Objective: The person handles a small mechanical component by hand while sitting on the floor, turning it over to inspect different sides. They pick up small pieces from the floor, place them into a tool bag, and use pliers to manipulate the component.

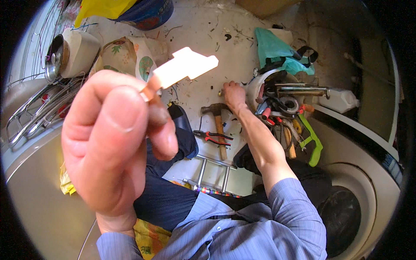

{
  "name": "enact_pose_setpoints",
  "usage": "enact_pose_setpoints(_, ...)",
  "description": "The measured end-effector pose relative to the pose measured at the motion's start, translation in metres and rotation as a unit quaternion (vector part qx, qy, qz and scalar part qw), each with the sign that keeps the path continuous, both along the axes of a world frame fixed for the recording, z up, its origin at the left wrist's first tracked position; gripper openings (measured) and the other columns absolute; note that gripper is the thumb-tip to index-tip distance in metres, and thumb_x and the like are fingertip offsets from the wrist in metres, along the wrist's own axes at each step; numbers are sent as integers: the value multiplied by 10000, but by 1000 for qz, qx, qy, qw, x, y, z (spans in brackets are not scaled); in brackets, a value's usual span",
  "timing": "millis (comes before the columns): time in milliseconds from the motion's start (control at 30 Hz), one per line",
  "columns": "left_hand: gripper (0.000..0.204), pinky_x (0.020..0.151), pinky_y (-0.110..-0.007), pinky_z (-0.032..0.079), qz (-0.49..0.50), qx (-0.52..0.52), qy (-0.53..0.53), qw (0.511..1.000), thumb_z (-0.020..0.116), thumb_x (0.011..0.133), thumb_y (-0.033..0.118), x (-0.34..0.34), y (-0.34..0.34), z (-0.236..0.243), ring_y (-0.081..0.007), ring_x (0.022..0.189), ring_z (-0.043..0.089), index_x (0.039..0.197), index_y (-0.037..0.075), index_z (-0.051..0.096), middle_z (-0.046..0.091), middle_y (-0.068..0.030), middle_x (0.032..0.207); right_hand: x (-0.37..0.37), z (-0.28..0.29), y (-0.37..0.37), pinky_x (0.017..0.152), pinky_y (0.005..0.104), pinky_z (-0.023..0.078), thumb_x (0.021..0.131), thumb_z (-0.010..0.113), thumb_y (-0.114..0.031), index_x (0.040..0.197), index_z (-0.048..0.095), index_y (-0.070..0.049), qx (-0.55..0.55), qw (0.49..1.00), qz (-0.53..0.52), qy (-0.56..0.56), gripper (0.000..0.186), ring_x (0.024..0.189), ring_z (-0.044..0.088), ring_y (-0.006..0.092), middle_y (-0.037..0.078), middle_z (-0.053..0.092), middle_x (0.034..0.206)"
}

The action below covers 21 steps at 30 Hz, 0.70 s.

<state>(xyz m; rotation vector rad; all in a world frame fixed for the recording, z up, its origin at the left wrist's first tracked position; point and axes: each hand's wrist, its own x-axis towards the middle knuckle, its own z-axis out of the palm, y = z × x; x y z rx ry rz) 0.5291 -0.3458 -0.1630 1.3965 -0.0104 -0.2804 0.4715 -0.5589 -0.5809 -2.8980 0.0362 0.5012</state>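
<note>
Close to the camera, my left hand (110,138) pinches a small flat metal piece (184,68) between thumb and fingers. The piece has stepped edges and a narrow coppery end at the fingertips. Glare washes out its face. Further off, my right hand (234,96) reaches down to the floor, its fingers curled together. A tiny brassy bit (220,92) shows by its fingertips; whether they grip it is unclear. Just nearer than that hand lies a hammer (219,130) with a wooden handle. Red-handled pliers (212,136) lie across beside it.
Right of my right arm stands a white bucket (255,82) among piled tools, with a green-handled tool (313,141). A teal bag (277,52) lies beyond. Metal racks (39,108) crowd the left. A dark blue bucket (149,15) stands at the back. Debris litters the floor (195,39).
</note>
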Motion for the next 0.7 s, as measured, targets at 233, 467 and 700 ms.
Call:
enact_pose_setpoints(233,255,490,-226,369,-49,-5,15,999,506,1035,242,2,2,1,-123,572,522,939,18,582,585,-69,691,-19,-1,-1,738,485,560,854,535,-84,973,627,-59,20,999,-40,-24,152,938,633,372,179,596,1003)
enact_pose_setpoints(467,231,516,-225,412,-72,-26,8,997,540,1023,226,3,4,-6,-117,596,561,953,25,629,627,-60,711,-29,-5,-4,758,478,550,815,599,-97,928,636,-44,18,997,-56,-56,130,943,612,381,194,576,1001)
enact_pose_setpoints(700,205,532,-230,433,-90,-58,4,994,567,1009,204,5,1,-17,-101,609,574,965,23,653,644,-57,733,-47,28,2,772,354,520,797,712,-156,1071,645,-12,359,891,-276,41,317,920,655,300,168,653,1075)
